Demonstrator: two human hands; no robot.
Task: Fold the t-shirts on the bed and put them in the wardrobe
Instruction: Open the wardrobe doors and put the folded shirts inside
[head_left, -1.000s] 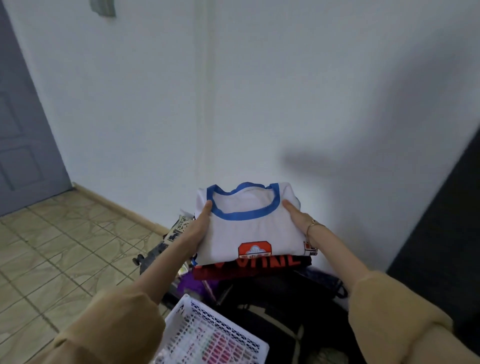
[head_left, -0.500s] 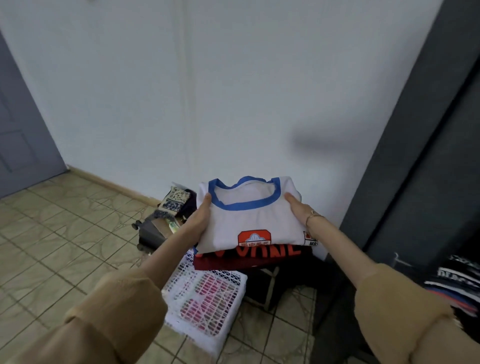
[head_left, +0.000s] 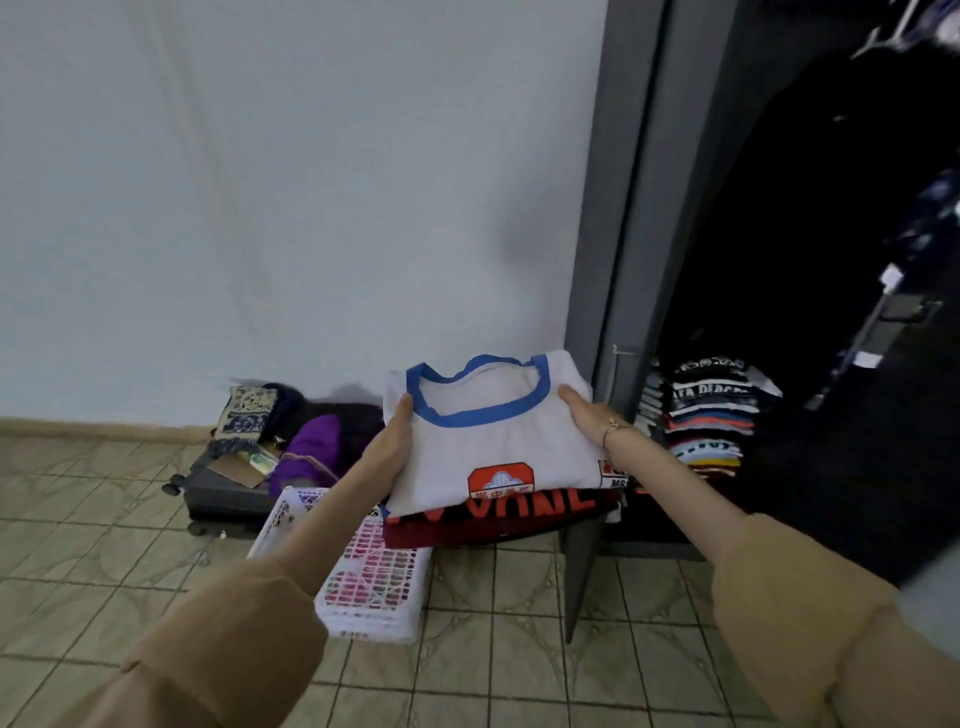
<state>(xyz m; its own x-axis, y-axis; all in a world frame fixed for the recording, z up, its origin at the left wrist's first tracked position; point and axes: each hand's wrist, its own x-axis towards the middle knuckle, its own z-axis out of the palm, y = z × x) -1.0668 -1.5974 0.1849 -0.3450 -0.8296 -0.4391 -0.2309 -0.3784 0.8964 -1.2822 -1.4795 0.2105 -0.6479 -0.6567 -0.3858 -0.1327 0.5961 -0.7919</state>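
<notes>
The floor (head_left: 130, 525) is laid with beige patterned tiles and meets a plain pale wall (head_left: 311, 208) at a low skirting strip. Against the wall at left lies a dark suitcase (head_left: 228, 493) on its side, with a patterned cloth (head_left: 248, 415) and a purple garment (head_left: 306, 457) on top of it. Just beside the suitcase, nearer the viewer, a white plastic basket (head_left: 363, 577) sits on the tiles. At right stands an open dark wardrobe (head_left: 623, 208); a stack of folded shirts (head_left: 706, 415) rests on its lower shelf.

The left hand (head_left: 387, 447) grips the left edge of the carried pile, thumb on top and fingers beneath. The right hand (head_left: 589, 418) grips the right edge in the same manner; a thin bracelet (head_left: 613, 428) circles its wrist. Both sleeves (head_left: 234, 639) are tan.

The pile is held in the air in front of the wardrobe's left edge, above the basket's far end. Its top item is a folded white t-shirt (head_left: 483, 447) with a blue collar and a red chest badge; below it lies a folded dark red t-shirt (head_left: 498, 519) with red lettering.

The fingers under the pile are hidden. The lettering is only partly visible. The wardrobe's upper interior is too dark to make out, and hanging clothes at the right edge are cut off.
</notes>
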